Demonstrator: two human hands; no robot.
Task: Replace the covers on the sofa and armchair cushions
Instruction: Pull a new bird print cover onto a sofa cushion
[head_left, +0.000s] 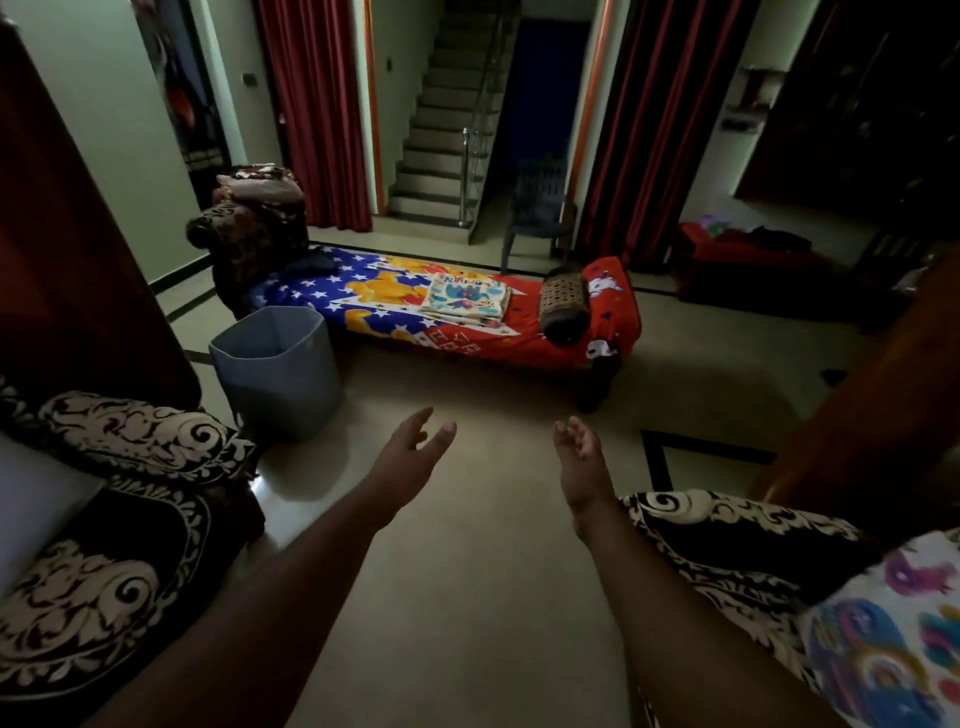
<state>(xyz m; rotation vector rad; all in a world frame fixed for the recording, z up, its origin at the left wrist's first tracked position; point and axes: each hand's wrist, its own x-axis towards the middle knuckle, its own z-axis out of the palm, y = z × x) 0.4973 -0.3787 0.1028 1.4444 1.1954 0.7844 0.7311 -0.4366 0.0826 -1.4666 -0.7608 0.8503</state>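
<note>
My left hand and my right hand reach out over the bare floor, both empty with fingers relaxed. A dark armchair with cream scroll pattern stands at my left, a white bare cushion showing on its seat. A second patterned seat is at my right, with a colourful printed cover lying on it. Folded printed covers lie on the cot ahead, beside a dark bolster.
A grey basket stands on the floor left of the cot. Another patterned armchair piled with cloth sits behind it. A plastic chair, red curtains and stairs lie beyond. A red sofa is far right.
</note>
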